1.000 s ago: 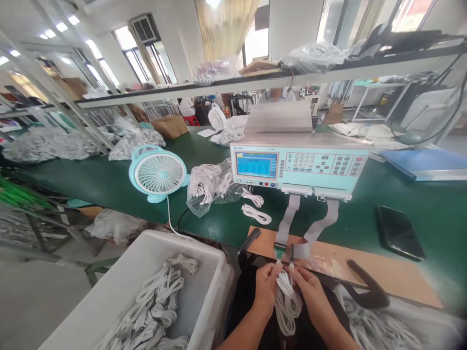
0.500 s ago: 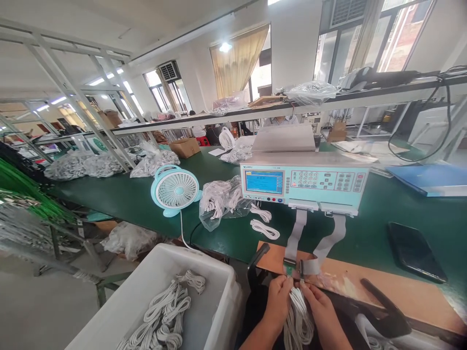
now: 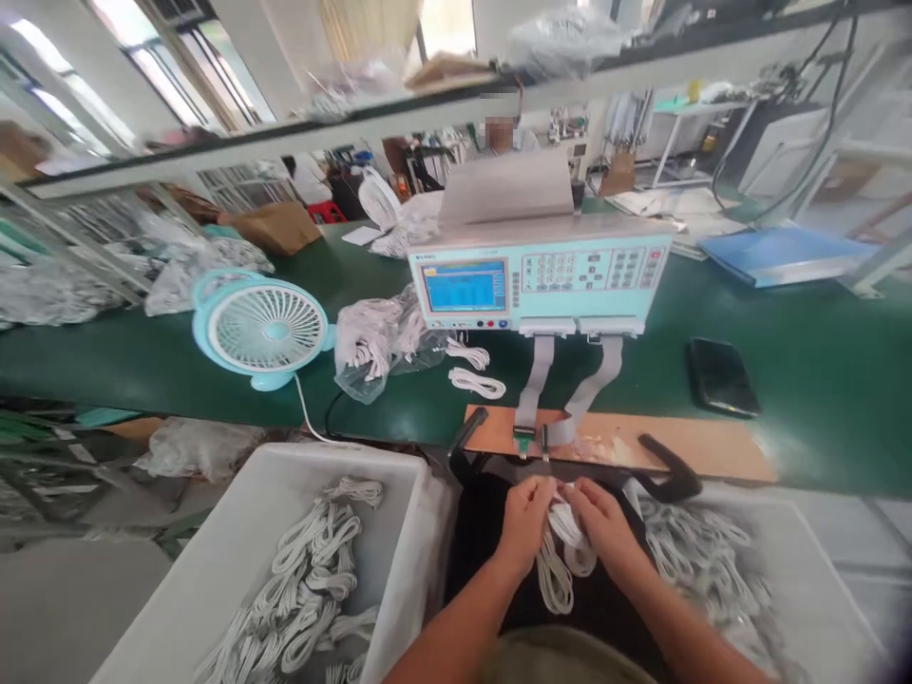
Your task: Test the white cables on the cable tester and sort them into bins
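A coiled white cable [image 3: 562,560] hangs in loops between my two hands, over my lap. My left hand [image 3: 525,518] pinches it at the top, and my right hand [image 3: 599,522] closes on it from the other side. The fingers nearly meet, and the cable ends between them are hidden. Just beyond the fingertips, two small test connectors [image 3: 531,437] on grey ribbon cables [image 3: 540,380] sit at the edge of a wooden board [image 3: 491,432]. The ribbons run up to a light-blue tester [image 3: 591,275] with a lit blue screen.
A white bin [image 3: 406,465] with coiled cables stands at left, another bin [image 3: 819,541] at right. On the green table are a fan [image 3: 275,328], bagged cables [image 3: 370,347], loose coils [image 3: 476,383], a phone [image 3: 723,377] and a blue folder [image 3: 776,255]. A person [image 3: 503,138] is behind the tester.
Both hands have drawn back from the connectors toward my body with the coiled cable. The cable ends have come away from the connectors. My view has tilted down and turned right.
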Action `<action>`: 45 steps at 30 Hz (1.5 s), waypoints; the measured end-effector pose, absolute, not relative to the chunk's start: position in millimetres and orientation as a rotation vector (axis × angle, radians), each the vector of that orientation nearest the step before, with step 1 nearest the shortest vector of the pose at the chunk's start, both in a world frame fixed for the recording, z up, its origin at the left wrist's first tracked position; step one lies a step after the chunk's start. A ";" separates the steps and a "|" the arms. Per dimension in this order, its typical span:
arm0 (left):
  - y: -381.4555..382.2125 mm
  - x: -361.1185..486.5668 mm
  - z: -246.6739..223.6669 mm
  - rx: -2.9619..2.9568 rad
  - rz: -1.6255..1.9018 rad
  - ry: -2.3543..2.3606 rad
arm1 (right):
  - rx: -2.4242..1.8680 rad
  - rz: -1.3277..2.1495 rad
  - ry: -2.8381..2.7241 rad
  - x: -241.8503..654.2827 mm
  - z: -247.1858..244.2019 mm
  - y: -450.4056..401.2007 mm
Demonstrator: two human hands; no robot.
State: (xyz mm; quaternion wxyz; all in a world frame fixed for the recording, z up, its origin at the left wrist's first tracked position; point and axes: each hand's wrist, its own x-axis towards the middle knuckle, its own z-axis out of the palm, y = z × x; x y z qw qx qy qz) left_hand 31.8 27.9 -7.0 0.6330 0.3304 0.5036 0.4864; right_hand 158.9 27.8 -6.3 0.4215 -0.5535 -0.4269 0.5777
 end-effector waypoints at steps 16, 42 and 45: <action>5.9 51.1 11.3 0.777 1.130 0.979 | -1.233 1.656 -1.469 182.1 -2.6 -28.7; 27.8 14.4 -14.2 0.607 1.210 1.213 | -1.327 1.220 -1.327 138.9 -18.7 42.6; 29.5 13.3 -14.1 0.566 1.178 1.178 | -1.308 1.246 -1.273 136.6 -16.0 45.2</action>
